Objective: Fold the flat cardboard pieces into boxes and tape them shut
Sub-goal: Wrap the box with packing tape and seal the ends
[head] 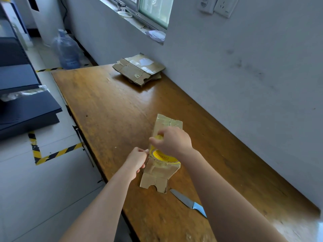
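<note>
Hands [136, 159] [172, 142] on tape roll [165, 157], cardboard [156, 179] beneath

On the counter [108, 102], the cardboard piece [155, 179] lies at the near part. The tape roll [164, 157] is over it, with the left hand [137, 159] at the roll's left and the right hand [172, 142] on top. A knife [188, 202] lies just right of the piece and nearer. A cardboard stack [138, 69] sits at the far end against the wall [244, 67].

Soft daylight from the window [153, 9] gives a pale sheen on the tabletop [122, 105]. Shadows are faint. Wide-angle distortion bends the edges; the near corner is blurred.
</note>
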The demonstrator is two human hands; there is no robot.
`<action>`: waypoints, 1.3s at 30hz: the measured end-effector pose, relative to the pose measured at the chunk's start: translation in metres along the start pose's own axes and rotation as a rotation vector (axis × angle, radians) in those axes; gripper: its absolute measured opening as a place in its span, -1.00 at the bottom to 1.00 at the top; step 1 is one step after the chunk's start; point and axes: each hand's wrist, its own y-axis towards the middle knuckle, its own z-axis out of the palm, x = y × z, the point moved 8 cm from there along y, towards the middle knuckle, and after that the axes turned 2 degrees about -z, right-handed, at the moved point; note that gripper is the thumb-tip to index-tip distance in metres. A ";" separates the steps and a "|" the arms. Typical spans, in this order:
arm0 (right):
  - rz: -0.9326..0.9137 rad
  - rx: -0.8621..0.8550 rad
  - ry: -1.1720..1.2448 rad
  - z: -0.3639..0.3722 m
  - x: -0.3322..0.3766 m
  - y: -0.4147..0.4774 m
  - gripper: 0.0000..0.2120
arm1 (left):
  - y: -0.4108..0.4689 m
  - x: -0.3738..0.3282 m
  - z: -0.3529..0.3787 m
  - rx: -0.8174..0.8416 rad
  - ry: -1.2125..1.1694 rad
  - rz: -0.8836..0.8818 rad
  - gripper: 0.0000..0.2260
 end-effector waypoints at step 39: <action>0.115 0.008 0.127 -0.024 -0.084 -0.033 -0.52 | -0.019 -0.038 0.012 -0.330 0.476 0.421 -0.70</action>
